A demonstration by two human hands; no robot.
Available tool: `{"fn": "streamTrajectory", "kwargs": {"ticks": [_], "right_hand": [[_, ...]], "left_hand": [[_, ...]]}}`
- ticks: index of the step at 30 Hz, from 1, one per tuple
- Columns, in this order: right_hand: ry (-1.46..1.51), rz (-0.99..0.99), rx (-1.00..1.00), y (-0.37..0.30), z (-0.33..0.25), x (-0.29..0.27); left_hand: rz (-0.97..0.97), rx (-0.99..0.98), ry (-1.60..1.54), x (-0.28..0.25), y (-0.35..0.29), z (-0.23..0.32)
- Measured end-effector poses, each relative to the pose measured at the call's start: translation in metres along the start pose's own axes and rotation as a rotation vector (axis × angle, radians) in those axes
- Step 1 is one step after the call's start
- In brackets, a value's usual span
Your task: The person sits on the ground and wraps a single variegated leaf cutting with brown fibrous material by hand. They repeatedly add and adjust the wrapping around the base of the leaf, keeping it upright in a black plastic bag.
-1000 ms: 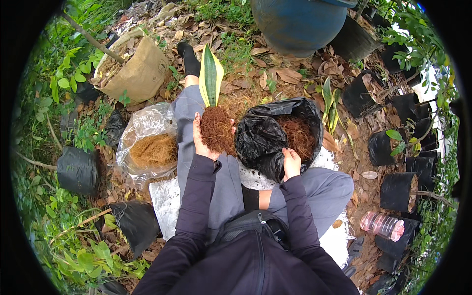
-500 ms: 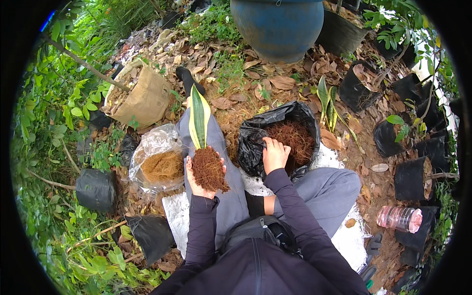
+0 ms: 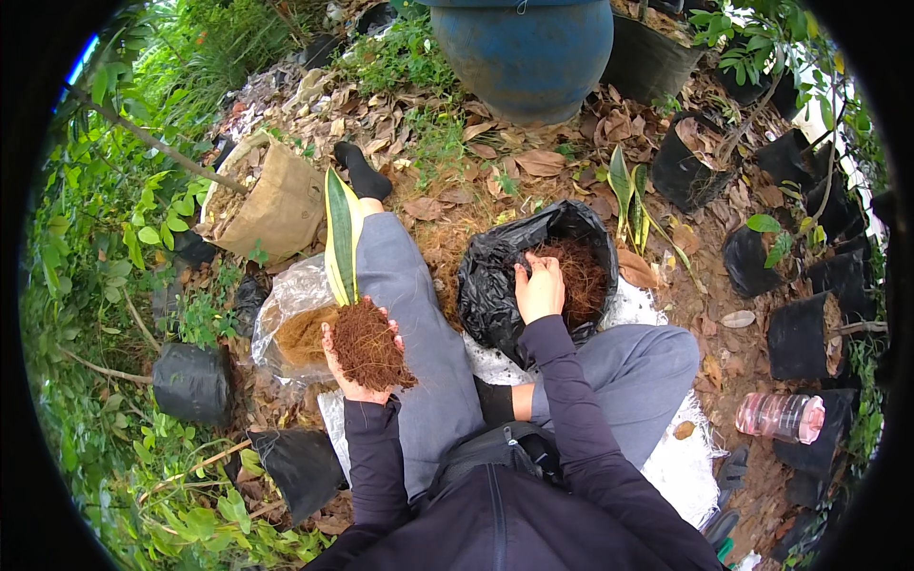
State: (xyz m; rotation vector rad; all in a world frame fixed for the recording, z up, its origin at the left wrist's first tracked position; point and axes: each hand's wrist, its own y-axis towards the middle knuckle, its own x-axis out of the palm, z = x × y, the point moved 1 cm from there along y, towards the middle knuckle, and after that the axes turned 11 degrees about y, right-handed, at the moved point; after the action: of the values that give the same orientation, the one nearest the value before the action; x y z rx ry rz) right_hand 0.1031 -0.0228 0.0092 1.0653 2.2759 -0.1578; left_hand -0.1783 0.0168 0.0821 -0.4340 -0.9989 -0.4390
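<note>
A snake plant point(image 3: 341, 238) with yellow-edged green leaves stands upright from a ball of brown fibrous root mix point(image 3: 369, 344). My left hand point(image 3: 354, 387) cups this root ball from below and the side, fingers curled round it above my left thigh. On the right, my right hand point(image 3: 540, 288) is at the mouth of a black plastic bag point(image 3: 490, 276), its fingers bent beside the reddish-brown coir point(image 3: 583, 285) inside. What those fingertips hold, if anything, is hidden.
Left of my leg lies a clear plastic bag point(image 3: 271, 309) of lighter fibre point(image 3: 305, 335). Another snake plant point(image 3: 628, 195) stands beyond the black bag. A pink-tinted clear bottle point(image 3: 781, 417) lies at right. Black grow bags point(image 3: 193, 383) and a large blue pot point(image 3: 524, 57) surround me.
My left hand has moved left with the snake plant and its root ball, now partly over the clear bag. My right hand has shifted slightly at the black bag's mouth.
</note>
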Motion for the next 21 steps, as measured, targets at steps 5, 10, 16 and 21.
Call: {"fn": "streamTrajectory", "kwargs": {"ticks": [5, 10, 16, 21], "right_hand": [[-0.224, -0.098, -0.043, -0.038, -0.015, 0.016], [-0.147, -0.358, 0.014, -0.038, 0.002, 0.046], [0.879, -0.654, 0.541, -0.053, -0.003, 0.100], [0.054, -0.209, -0.162, -0.074, -0.027, 0.068]], "left_hand": [[0.017, 0.003, -0.010, -0.002, 0.001, -0.003], [0.019, -0.002, 0.004, -0.004, -0.005, -0.004], [0.025, 0.016, -0.001, -0.007, -0.007, -0.003], [0.008, 0.021, -0.022, -0.012, -0.014, 0.003]]}}
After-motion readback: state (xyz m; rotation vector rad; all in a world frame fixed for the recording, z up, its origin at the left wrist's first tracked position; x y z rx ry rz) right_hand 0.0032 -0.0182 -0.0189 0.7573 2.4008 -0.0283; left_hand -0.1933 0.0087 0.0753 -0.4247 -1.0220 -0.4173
